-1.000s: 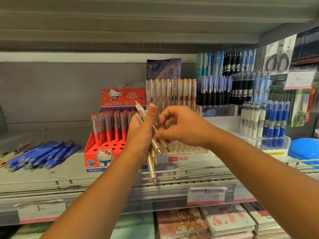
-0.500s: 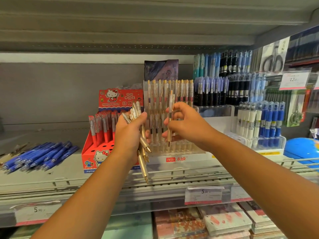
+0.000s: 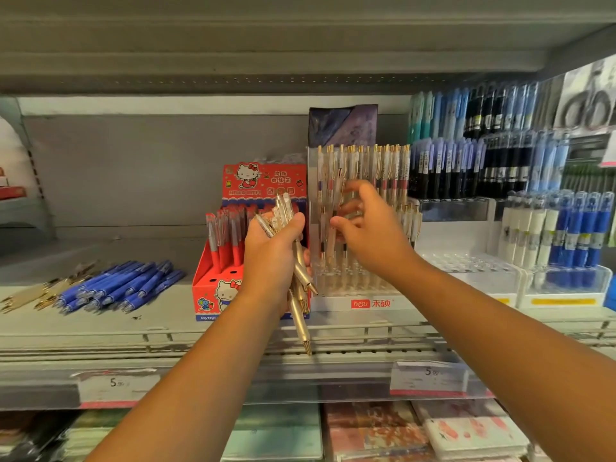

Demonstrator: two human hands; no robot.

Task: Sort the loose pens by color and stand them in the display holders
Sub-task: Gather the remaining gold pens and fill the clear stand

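Up at the clear holder (image 3: 363, 285), right hand (image 3: 371, 236) pinches one gold pen (image 3: 336, 195) upright; left hand (image 3: 271, 258) grips the spare gold bunch (image 3: 299, 315). Next move, I'd guess: line it over a free slot, tip down.

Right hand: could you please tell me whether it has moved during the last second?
Yes. The right hand has left the pen bundle and risen rightward against the clear holder, pinching one gold pen upright before its left rows.
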